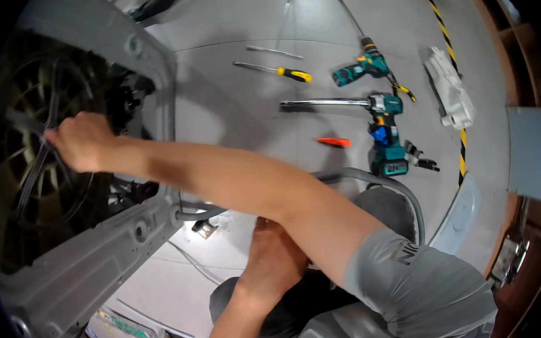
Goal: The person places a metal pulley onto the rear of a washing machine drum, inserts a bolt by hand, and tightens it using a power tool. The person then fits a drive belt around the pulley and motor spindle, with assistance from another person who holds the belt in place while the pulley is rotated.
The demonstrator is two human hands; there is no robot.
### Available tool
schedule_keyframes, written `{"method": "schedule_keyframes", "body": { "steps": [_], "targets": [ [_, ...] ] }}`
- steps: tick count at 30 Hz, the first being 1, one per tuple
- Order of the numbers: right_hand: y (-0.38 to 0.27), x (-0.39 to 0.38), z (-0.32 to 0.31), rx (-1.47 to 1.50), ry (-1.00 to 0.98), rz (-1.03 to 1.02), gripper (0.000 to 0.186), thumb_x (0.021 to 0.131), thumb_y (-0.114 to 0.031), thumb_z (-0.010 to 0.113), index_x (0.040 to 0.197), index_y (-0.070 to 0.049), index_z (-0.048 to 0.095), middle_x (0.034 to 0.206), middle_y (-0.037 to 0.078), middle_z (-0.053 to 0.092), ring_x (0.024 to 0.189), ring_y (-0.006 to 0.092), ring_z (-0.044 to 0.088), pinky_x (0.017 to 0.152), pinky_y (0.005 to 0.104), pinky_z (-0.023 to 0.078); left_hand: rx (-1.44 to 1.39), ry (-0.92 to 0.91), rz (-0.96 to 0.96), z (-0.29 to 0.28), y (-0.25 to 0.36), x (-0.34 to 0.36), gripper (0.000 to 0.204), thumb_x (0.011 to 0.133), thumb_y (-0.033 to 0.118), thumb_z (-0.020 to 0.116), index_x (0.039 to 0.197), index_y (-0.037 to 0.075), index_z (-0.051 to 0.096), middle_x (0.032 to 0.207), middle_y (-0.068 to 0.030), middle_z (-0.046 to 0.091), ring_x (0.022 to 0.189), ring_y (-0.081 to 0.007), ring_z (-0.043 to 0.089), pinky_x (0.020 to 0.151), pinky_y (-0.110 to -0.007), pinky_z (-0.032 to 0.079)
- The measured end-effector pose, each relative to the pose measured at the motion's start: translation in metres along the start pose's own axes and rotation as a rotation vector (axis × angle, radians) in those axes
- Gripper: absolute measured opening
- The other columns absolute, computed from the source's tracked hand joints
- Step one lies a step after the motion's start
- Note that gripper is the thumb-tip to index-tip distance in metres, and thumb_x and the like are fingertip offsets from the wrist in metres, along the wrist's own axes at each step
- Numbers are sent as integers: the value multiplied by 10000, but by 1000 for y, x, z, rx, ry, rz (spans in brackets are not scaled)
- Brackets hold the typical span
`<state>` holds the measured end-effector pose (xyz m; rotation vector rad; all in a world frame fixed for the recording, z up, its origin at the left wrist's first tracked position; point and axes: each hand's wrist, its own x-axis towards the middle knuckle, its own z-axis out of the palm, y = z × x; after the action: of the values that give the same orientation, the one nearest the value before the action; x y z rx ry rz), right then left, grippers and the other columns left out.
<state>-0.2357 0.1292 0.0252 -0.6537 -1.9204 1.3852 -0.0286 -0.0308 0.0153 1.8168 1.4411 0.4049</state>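
Note:
My right hand [81, 139] reaches across to the grey metal door frame [142, 233] on the left, with its fingers closed around dark crossing strips [52, 103]. These lie in front of a dark, round, spoked shape [9, 158] within the frame's opening. My left hand [271, 255] is low in the middle, beneath my right forearm, with its fingers mostly hidden; I cannot tell whether it holds anything. A grey tube [399, 190] curves past my knees, and a small metal part [204, 228] lies on the floor near the door.
On the floor [215, 110] lie a yellow-black screwdriver [295, 73], a metal rod [274, 52], a teal drill [358, 67], a second teal power tool [387, 134] with a long chrome extension, an orange-handled tool [335, 141] and a white plastic part [448, 88]. A wooden shelf [515, 54] stands at the right.

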Motion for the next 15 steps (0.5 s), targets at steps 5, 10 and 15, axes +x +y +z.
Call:
{"method": "schedule_keyframes", "body": {
  "steps": [5,10,15],
  "targets": [
    [1,-1,0,-19,195,-64,443,1018,-364,515,878,15,696,720,211,690,775,383,705,728,473,547,-34,2,-23,4,-2,-2,459,765,43,637,1220,-13,624,1233,-201,623,1174,-399,559,1017,-494,424],
    [-9,6,6,-42,69,-76,391,1007,-349,541,975,25,653,718,203,688,777,392,702,718,477,542,-8,-5,-28,-5,1,-1,442,767,29,637,1205,-23,625,1217,-213,624,1168,-409,559,1019,-489,425],
    [-3,-4,-2,-88,-170,-50,488,987,-406,567,1075,71,623,779,217,698,824,401,701,757,475,540,-89,14,-32,4,2,-1,446,760,25,639,1202,-28,631,1231,-213,624,1190,-414,554,1031,-496,418]
  ]
}}
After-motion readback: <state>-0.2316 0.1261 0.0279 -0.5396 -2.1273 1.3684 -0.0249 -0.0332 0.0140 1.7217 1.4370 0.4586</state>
